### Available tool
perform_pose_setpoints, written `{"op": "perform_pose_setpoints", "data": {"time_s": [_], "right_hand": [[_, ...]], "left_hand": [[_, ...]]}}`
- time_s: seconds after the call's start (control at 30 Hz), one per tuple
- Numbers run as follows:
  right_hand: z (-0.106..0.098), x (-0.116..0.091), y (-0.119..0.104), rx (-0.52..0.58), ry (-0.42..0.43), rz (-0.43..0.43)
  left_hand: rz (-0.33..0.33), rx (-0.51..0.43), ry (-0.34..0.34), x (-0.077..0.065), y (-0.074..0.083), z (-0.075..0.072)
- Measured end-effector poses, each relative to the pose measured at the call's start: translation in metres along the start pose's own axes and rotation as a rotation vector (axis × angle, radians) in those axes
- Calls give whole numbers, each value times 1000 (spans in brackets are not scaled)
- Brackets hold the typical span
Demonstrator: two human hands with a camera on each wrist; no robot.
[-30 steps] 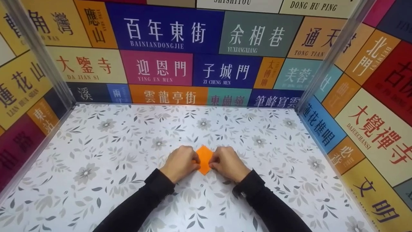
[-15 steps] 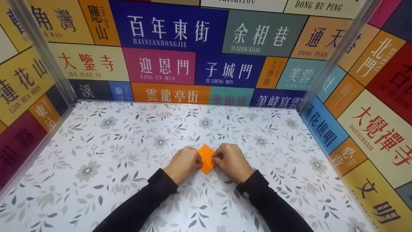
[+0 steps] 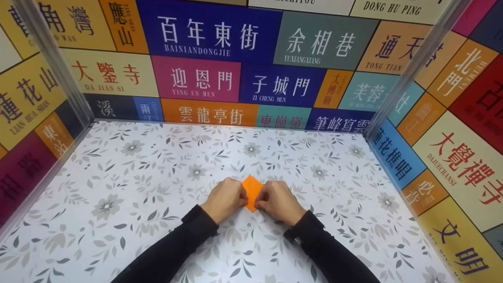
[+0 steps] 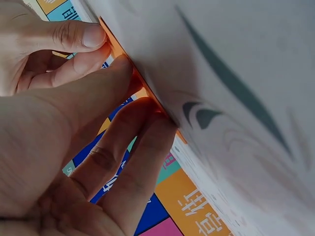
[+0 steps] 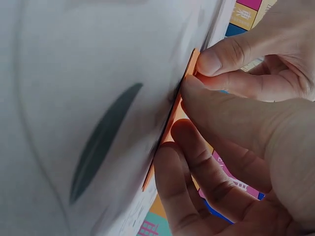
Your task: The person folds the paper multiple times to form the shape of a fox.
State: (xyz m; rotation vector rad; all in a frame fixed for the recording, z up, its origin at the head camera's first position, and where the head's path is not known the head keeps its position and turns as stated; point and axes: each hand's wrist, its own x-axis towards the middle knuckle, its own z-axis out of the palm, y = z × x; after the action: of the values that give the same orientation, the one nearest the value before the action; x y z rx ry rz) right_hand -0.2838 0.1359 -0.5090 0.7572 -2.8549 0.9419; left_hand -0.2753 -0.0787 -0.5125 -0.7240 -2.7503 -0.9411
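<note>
A small folded sheet of orange paper (image 3: 252,190) lies on the tabletop in the head view, diamond-shaped with a corner toward the far wall. My left hand (image 3: 224,198) pinches its left side between thumb and bent fingers. From the right, my right hand (image 3: 281,199) has its thumb and curled fingertips at the lower right edge. Seen nearly edge-on in the left wrist view, the orange paper (image 4: 114,43) is a thin layered strip close to the table. In the right wrist view, the right thumb and fingers gather along the paper (image 5: 171,118).
A white tabletop (image 3: 129,243) printed with grey flowers and leaves spreads around both hands. Panels with coloured blocks and Chinese lettering enclose it: a back wall (image 3: 208,35), a left wall (image 3: 23,106) and a right wall (image 3: 463,157). Clear strips (image 3: 78,102) line the corners.
The right hand's fingertips drew back to the paper's right corner, then came down along its lower right edge. The left hand keeps its hold on the left. The head view shifted slightly.
</note>
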Motion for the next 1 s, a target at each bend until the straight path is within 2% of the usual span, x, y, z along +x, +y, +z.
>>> {"op": "perform_pose_setpoints", "data": {"time_s": [0.13, 0.33, 0.53, 1.0], "right_hand": [[1, 0, 0, 28, -16, 2], [1, 2, -4, -2, -16, 8], [-1, 6, -1, 30, -29, 22], [-12, 17, 25, -2, 56, 173]], "left_hand": [[-7, 14, -10, -1, 0, -1], [-17, 47, -19, 0, -2, -1], [-16, 23, -18, 0, -3, 0], [-22, 7, -56, 2, 1, -1]]}}
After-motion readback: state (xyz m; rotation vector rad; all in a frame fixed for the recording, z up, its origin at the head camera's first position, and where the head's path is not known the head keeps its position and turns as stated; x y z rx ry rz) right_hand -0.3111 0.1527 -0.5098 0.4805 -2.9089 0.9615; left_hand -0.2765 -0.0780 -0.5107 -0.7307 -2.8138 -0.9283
